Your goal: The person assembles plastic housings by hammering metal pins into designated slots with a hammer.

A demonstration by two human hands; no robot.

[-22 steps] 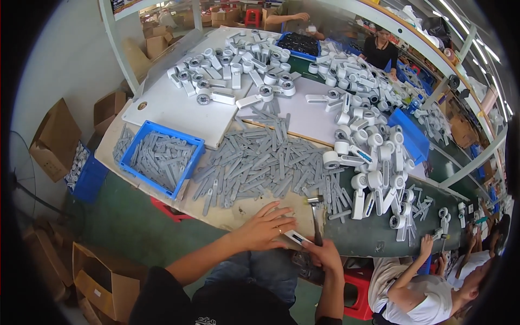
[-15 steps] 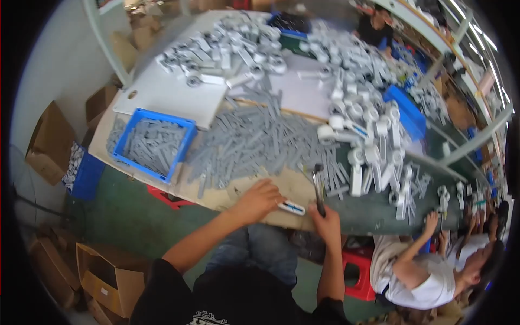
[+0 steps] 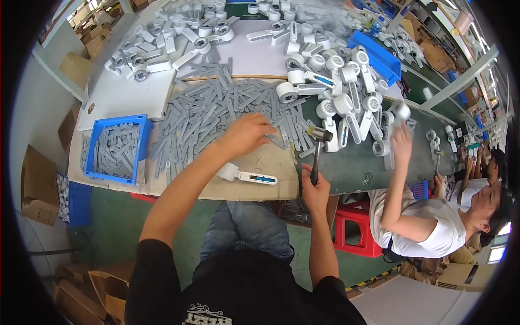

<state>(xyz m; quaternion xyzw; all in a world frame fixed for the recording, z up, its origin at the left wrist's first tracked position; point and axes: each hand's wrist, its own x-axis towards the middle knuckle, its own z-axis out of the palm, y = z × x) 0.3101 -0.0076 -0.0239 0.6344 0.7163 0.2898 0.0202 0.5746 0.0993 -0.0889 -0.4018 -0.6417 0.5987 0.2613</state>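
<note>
My right hand (image 3: pixel 316 189) is wrapped round the black handle of a small hammer (image 3: pixel 318 149), whose head points up over the table. My left hand (image 3: pixel 249 132) reaches over a heap of flat grey plastic strips (image 3: pixel 197 111). Its thumb and fingers come together at the end of one grey strip (image 3: pixel 279 141). Below that hand, a white handle-shaped part (image 3: pixel 259 178) lies on the cardboard near the table edge. A slot with blue in it faces up, and my left forearm partly covers its round end.
A blue crate (image 3: pixel 142 149) of grey strips stands at left. Many white round-headed parts (image 3: pixel 346 103) are piled at the back and right, beside a blue bin (image 3: pixel 376 57). At right, a co-worker in a white shirt (image 3: pixel 417 233) raises an arm near a red stool (image 3: pixel 355 233).
My left hand has left the white part and moved forward to the grey strips. The white part now lies on the cardboard. My right hand still holds the hammer. The view has shifted.
</note>
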